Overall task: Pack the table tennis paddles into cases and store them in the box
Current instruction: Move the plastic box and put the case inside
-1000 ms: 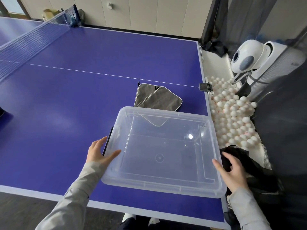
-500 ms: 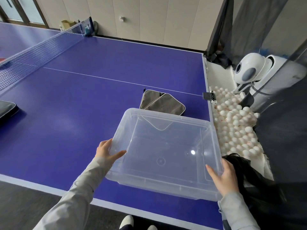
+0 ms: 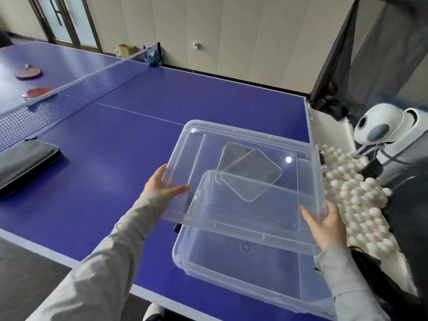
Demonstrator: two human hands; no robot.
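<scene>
My left hand (image 3: 159, 184) and my right hand (image 3: 324, 225) grip the two short sides of a clear plastic lid (image 3: 243, 140), which is lifted and tilted above the clear box (image 3: 254, 274) at the table's near right corner. Nothing lies in the box. Two grey paddle cases (image 3: 250, 172) lie on the table behind the box and show through the lid. A black case (image 3: 23, 163) lies at the left by the net. Two red paddles (image 3: 29, 71) (image 3: 37, 91) rest beyond the net at the far left.
The net (image 3: 81, 91) crosses the blue table (image 3: 115, 140) on the left. Off the right edge a tray holds several white balls (image 3: 361, 200) beside a white ball machine (image 3: 379, 133). A black bag (image 3: 375, 274) hangs near my right forearm.
Both hands have raised the lid off the box and carried it away from me. My view has swung left and up, so the black case and the paddles show.
</scene>
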